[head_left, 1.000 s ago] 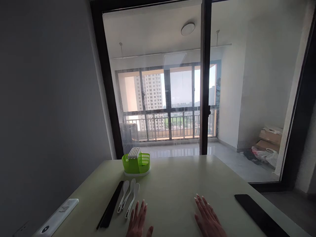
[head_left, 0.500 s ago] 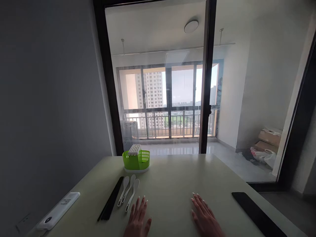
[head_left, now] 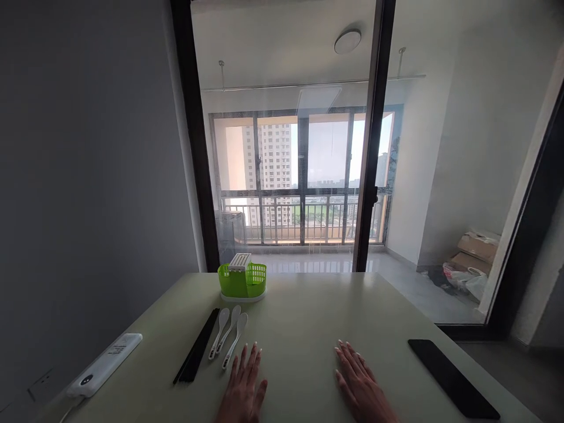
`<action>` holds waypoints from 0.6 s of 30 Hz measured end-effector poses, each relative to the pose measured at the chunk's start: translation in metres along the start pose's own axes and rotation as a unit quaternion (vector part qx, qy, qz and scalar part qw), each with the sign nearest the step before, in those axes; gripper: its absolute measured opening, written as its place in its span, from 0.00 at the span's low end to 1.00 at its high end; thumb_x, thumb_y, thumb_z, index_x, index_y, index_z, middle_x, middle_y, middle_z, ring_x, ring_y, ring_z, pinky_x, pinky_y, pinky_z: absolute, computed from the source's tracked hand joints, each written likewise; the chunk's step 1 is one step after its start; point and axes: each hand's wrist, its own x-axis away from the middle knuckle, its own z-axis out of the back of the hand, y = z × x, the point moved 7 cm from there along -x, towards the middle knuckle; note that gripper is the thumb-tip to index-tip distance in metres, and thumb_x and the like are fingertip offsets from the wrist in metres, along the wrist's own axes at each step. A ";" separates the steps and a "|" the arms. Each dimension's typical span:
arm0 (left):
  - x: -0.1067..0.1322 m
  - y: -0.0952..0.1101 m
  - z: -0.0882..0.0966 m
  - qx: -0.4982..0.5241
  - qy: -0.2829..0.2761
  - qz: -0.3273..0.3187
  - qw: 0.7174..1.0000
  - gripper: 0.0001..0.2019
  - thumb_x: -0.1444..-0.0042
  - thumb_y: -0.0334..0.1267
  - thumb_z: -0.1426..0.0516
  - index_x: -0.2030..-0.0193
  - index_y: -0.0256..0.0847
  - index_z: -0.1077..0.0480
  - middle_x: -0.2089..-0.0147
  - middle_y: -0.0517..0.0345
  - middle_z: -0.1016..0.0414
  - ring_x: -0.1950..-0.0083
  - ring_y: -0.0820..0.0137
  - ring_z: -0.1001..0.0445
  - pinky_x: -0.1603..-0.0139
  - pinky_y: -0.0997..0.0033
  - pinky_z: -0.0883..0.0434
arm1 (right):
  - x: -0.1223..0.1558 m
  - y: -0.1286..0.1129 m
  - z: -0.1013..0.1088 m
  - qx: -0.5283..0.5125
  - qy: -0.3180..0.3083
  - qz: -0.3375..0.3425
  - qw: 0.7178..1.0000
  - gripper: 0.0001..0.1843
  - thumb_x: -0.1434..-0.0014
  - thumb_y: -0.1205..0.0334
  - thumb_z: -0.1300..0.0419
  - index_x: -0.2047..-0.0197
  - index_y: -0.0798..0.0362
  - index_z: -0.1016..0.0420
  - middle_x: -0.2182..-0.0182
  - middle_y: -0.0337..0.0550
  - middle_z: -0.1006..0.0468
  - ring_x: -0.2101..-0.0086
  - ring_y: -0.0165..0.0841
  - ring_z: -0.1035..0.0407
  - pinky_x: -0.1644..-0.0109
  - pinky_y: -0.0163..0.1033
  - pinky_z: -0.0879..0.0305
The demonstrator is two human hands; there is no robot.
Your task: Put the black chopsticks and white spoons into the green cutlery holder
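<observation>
My left hand (head_left: 242, 385) lies flat on the pale table (head_left: 299, 329), palm down, fingers stretched out and holding nothing. Just beyond its fingertips are three white spoons (head_left: 235, 338), their bowls pointing away from me. Left of the spoons lies a bundle of black chopsticks (head_left: 198, 349). Behind them stands a green utensil basket (head_left: 242, 282) with a white slotted part on its left side and a white base. My right hand (head_left: 359, 379) also rests flat on the tabletop, fingers extended, with nothing in it. A dark flat strip (head_left: 453, 376) lies to its right.
A white power strip (head_left: 106, 364) with a cable lies along the table's left edge by the grey wall (head_left: 88, 176). Past the table's far edge is a glass door with a dark frame (head_left: 370, 147). Cardboard boxes (head_left: 478, 247) and bags sit on the floor beyond, right.
Both hands stay flat on the table. The view has shifted slightly, so the things on the table appear a little higher in the picture.
</observation>
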 end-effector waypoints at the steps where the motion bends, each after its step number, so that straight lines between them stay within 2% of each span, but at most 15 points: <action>1: 0.000 0.000 0.000 0.002 0.000 0.000 1.000 0.34 0.28 0.44 0.52 0.21 0.51 0.64 0.21 0.58 0.49 0.22 0.58 0.47 0.28 0.50 0.36 | 0.000 0.000 0.001 -0.003 0.003 -0.001 1.000 0.34 0.26 0.45 0.59 0.24 0.51 0.46 0.25 0.44 0.49 0.27 0.43 0.57 0.25 0.56 0.51; 5: 0.000 0.000 0.000 0.009 0.000 0.003 1.000 0.34 0.28 0.44 0.52 0.21 0.50 0.64 0.21 0.57 0.49 0.22 0.57 0.47 0.29 0.48 0.35 | 0.000 -0.001 0.003 -0.014 0.009 0.000 1.000 0.33 0.26 0.44 0.58 0.24 0.49 0.45 0.25 0.43 0.48 0.27 0.43 0.56 0.25 0.55 0.51; 9: 0.000 -0.001 -0.002 0.014 -0.004 0.009 1.000 0.34 0.28 0.44 0.52 0.21 0.51 0.63 0.22 0.57 0.48 0.23 0.57 0.44 0.29 0.48 0.34 | 0.000 0.000 0.002 -0.013 -0.005 -0.004 1.000 0.34 0.26 0.44 0.59 0.24 0.50 0.44 0.25 0.44 0.49 0.27 0.43 0.56 0.25 0.56 0.51; 18: 0.002 -0.002 -0.007 0.030 -0.019 0.021 0.999 0.33 0.28 0.44 0.52 0.21 0.50 0.63 0.22 0.58 0.48 0.22 0.58 0.46 0.29 0.47 0.34 | 0.000 0.004 -0.001 -0.001 -0.004 -0.009 1.000 0.34 0.27 0.45 0.59 0.25 0.53 0.42 0.26 0.45 0.46 0.27 0.43 0.54 0.25 0.54 0.50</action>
